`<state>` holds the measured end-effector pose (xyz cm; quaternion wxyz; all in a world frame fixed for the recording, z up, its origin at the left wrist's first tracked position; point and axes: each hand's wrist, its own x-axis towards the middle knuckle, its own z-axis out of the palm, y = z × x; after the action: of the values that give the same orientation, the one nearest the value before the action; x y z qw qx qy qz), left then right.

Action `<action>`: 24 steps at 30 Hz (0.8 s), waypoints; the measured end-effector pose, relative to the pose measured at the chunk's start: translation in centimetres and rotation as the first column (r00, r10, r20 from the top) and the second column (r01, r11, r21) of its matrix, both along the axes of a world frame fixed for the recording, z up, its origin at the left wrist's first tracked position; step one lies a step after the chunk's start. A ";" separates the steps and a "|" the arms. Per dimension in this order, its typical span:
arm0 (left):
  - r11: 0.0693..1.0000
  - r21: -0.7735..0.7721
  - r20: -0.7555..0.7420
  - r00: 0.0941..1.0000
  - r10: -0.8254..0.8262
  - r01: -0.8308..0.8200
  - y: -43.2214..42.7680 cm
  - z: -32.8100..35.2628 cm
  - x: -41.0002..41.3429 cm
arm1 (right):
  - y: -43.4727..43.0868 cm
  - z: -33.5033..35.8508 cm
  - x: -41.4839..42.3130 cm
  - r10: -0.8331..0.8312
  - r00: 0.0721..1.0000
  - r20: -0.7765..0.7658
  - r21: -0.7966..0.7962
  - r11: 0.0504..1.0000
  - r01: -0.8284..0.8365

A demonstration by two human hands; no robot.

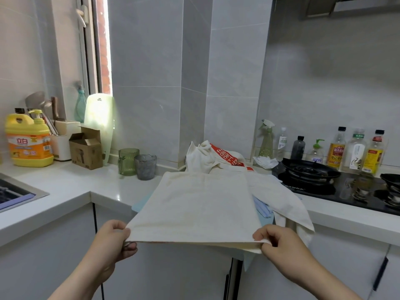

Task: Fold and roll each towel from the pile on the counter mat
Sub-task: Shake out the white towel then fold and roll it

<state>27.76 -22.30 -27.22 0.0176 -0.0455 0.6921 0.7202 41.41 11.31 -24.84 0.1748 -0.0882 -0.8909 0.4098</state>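
A cream towel [201, 204], folded double, stretches from the counter toward me. My left hand [114, 241] pinches its near left corner and my right hand [279, 243] pinches its near right corner, both held out past the counter's front edge. The towel covers most of a light blue mat [138, 205], whose edge shows at the left. Behind it a pile of cream towels [207, 158], one with a red band and white lettering, lies against the wall corner. Another cream towel [281, 200] lies to the right and hangs over the counter edge, with blue cloth [263, 207] under it.
A green cup [127, 161] and a grey cup [145, 167] stand left of the towels. A black gas hob [309, 176] with bottles behind it is at the right. The sink [15, 193], a yellow detergent jug [29, 141] and a cardboard box [86, 148] are at the left.
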 end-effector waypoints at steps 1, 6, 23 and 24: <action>1.000 -0.004 0.004 1.000 0.008 -0.008 -0.3 0.1 0.3 | 0.0 0.1 0.2 0.019 1.000 0.020 0.032 0.999 -0.019; 0.999 0.026 0.030 0.999 -0.022 0.021 -1.0 0.6 1.0 | 0.2 0.3 1.2 0.116 0.993 0.031 0.104 0.987 -0.119; 0.838 -0.532 -0.554 0.799 -0.235 -0.122 -1.6 6.2 0.9 | 1.6 5.2 -0.1 -0.014 0.959 -0.284 -0.187 0.982 -0.041; 0.837 -0.540 -0.543 0.798 -0.261 -0.094 -1.7 6.5 1.0 | 1.7 5.4 0.1 0.001 0.958 -0.288 -0.230 0.971 -0.070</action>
<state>28.78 -24.03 -20.75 -0.1812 0.2121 0.8372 0.4704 41.52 12.98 -19.44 0.2822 -0.0323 -0.8023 0.5250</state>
